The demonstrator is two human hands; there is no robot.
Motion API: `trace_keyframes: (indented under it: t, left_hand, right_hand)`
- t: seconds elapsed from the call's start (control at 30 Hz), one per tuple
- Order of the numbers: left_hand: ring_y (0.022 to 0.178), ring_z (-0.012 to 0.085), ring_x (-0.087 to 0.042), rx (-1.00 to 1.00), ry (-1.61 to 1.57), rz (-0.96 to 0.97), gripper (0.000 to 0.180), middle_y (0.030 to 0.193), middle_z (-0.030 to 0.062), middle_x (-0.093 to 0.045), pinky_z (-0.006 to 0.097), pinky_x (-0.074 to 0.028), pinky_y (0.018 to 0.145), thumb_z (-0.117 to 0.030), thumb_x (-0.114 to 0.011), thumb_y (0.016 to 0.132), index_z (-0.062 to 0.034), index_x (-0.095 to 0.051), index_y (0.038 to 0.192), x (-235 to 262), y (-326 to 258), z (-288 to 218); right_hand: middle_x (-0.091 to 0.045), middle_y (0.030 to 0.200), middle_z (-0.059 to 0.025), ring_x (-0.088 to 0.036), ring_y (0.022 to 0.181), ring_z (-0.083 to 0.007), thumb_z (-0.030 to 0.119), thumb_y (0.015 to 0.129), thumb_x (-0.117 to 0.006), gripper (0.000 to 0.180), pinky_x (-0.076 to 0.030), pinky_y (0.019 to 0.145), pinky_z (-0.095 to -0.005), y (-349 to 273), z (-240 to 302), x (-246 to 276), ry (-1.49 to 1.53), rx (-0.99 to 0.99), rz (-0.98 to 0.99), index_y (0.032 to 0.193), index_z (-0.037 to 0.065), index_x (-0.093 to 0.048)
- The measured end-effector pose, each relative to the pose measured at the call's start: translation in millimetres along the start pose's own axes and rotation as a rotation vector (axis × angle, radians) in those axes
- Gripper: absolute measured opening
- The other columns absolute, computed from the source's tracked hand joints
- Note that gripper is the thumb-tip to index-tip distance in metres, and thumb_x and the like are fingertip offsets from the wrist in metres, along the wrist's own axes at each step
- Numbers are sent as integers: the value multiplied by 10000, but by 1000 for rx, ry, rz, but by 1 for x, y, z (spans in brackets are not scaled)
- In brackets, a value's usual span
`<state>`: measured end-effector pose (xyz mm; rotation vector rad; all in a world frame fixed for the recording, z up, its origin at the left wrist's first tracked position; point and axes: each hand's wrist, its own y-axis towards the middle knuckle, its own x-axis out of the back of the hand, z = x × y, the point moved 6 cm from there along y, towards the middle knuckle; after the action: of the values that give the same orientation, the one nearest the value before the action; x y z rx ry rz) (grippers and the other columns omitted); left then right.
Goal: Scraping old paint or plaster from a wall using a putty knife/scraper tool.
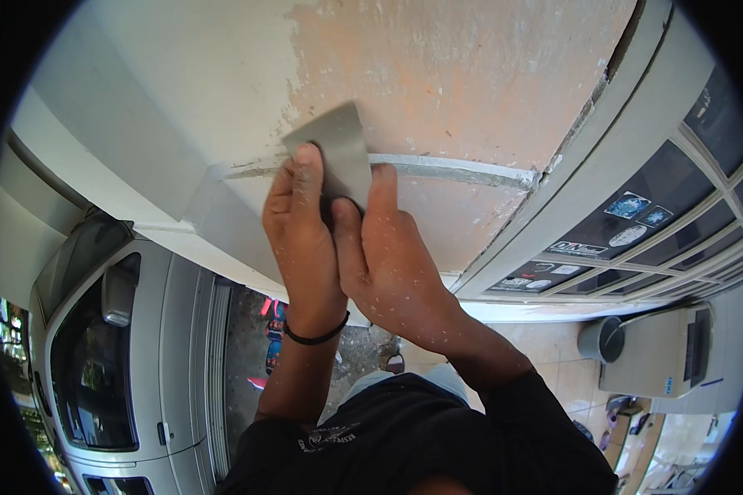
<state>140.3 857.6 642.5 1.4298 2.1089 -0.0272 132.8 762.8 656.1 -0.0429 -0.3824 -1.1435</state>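
A wide metal scraper [338, 140] lies against the wall [462, 82], its blade tilted and its edge at the border between cream paint and a patch scraped to a pinkish-orange layer. My left hand [301, 214] is closed on the scraper, thumb on the blade's face. From the other side my right hand [400, 264] grips it too, its fingers behind the blade and its thumb beside the handle, which the hands mostly hide. Pale flakes dot my right hand and forearm. Just below the blade's edge a grey ledge strip [454, 171] crosses the wall.
To the right stands a framed window or door with dark panes [636, 206] and stickers; a gap runs along its frame. A silver vehicle [99, 355] is parked at the left. Lower right are a grey bucket [601, 339] and a white appliance [656, 351] on the tiled floor.
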Motion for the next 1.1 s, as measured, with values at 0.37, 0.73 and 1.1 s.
trace_keyframes:
  t: [0.37,0.73,1.1]
  left_hand:
    - [651,18,-487,54,-20,-18,335,801,-39,-636,194,-392,581,-367,-619,1050,-54,-677,947,0,0,5]
    - [693,27,-534,45,-20,-2,328,851,-20,-665,196,-433,626,-358,-626,1045,-41,-699,1014,2,4,8]
    - [752,58,-579,-20,109,-128,345,874,9,-684,219,-468,684,-348,-633,1043,-12,-700,999,8,0,13]
  right_hand:
    - [-664,883,-325,-687,837,-488,119,1076,-419,399,-520,701,-496,-2,-13,-2,-14,118,-119,1350,-119,-253]
    - [-599,642,-307,-620,620,-525,134,1049,-453,331,-492,574,-568,-3,-11,-1,28,178,-182,1240,-87,-298]
    - [-658,840,-337,-671,834,-536,139,1071,-434,386,-532,708,-517,2,-21,-8,3,128,-141,1319,-104,-265]
